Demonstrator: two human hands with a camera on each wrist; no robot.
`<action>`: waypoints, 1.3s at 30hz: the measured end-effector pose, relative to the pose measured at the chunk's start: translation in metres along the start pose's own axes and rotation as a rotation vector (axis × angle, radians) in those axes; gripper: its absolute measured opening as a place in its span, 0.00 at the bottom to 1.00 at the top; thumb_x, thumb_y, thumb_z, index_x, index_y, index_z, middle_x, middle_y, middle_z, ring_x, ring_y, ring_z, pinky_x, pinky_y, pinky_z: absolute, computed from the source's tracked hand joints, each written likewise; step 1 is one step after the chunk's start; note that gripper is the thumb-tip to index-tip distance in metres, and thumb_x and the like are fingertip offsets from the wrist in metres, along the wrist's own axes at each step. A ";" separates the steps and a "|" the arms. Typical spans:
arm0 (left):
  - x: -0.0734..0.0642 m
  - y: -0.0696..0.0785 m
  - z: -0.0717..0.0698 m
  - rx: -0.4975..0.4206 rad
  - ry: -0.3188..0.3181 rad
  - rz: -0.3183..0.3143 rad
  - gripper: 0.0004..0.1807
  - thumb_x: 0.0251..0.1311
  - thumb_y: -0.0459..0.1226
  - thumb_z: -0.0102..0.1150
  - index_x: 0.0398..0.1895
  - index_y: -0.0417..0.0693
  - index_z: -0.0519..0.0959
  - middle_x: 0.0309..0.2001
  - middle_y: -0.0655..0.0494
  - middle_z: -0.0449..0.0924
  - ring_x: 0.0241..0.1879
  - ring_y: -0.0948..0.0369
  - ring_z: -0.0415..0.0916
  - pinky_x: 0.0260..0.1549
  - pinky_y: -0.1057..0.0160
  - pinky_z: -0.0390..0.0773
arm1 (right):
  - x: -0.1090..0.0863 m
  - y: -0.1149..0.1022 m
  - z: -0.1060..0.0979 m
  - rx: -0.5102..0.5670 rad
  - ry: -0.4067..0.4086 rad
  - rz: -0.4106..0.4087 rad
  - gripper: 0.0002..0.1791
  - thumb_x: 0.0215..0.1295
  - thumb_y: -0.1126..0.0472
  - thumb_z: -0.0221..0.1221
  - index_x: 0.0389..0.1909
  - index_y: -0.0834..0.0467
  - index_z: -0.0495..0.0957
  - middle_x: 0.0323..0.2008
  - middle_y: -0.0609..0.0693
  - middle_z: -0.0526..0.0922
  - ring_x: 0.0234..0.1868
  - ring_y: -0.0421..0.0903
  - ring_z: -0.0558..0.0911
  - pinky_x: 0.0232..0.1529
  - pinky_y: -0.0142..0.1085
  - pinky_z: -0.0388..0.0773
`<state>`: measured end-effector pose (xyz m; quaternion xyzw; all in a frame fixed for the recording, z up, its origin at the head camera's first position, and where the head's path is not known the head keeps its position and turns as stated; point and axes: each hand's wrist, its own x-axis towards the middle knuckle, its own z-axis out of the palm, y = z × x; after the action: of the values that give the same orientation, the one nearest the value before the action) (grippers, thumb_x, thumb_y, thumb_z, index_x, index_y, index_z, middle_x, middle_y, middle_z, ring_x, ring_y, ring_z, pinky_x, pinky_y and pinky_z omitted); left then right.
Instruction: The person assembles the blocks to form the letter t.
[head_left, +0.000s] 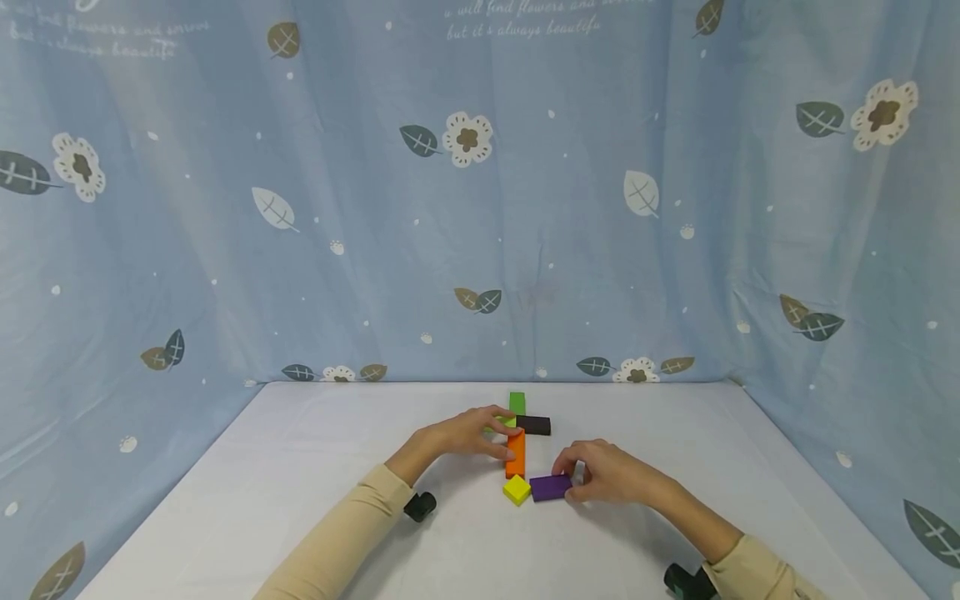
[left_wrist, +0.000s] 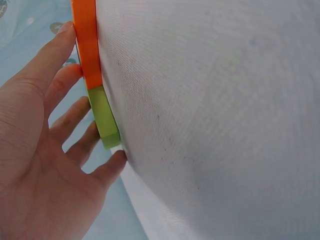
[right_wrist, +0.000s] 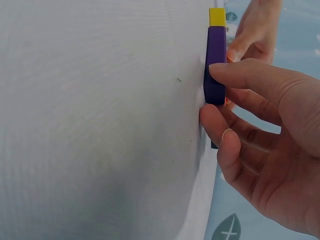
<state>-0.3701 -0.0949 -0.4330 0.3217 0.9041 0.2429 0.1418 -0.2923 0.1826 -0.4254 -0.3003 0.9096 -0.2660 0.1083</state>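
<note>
A purple block (head_left: pixel 551 487) lies flat on the white table. My right hand (head_left: pixel 611 473) pinches its right end, the thumb on the near side in the right wrist view. Corner to corner with its left end is a yellow block (head_left: pixel 517 490), turned like a diamond. Above that stands a long orange block (head_left: pixel 515 454) in line. My left hand (head_left: pixel 468 433) rests over its left side, fingers extended, thumb tip at its edge. A light green block (left_wrist: pixel 103 117) is partly hidden under those fingers. Beyond are a black block (head_left: pixel 533 425) and a green block (head_left: pixel 517 403).
A blue curtain (head_left: pixel 540 208) with leaves and flowers hangs behind and at both sides of the white table (head_left: pixel 300 450). Dark wrist cameras sit under the left sleeve (head_left: pixel 337 533) and the right sleeve (head_left: pixel 757 571).
</note>
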 end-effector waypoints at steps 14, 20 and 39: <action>0.001 -0.002 0.001 0.010 -0.001 0.008 0.30 0.59 0.54 0.64 0.65 0.64 0.74 0.73 0.62 0.62 0.74 0.52 0.56 0.70 0.42 0.61 | 0.001 0.000 0.001 -0.001 -0.009 0.001 0.16 0.55 0.56 0.71 0.45 0.50 0.82 0.37 0.44 0.82 0.31 0.42 0.75 0.32 0.27 0.74; 0.001 -0.003 0.001 0.017 -0.003 0.007 0.30 0.58 0.55 0.64 0.65 0.66 0.74 0.73 0.63 0.62 0.74 0.52 0.56 0.70 0.41 0.60 | 0.001 -0.001 0.001 0.000 -0.009 0.000 0.17 0.54 0.56 0.71 0.45 0.50 0.83 0.38 0.44 0.82 0.32 0.43 0.76 0.32 0.27 0.74; 0.001 0.005 -0.002 0.117 0.011 0.030 0.30 0.58 0.55 0.65 0.65 0.63 0.75 0.73 0.60 0.64 0.73 0.53 0.58 0.70 0.45 0.61 | 0.001 -0.002 -0.001 0.017 -0.027 0.000 0.19 0.55 0.53 0.71 0.48 0.52 0.81 0.40 0.44 0.83 0.32 0.42 0.76 0.33 0.27 0.76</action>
<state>-0.3692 -0.0917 -0.4287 0.3414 0.9126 0.1936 0.1143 -0.2924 0.1809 -0.4239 -0.3031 0.9057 -0.2695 0.1231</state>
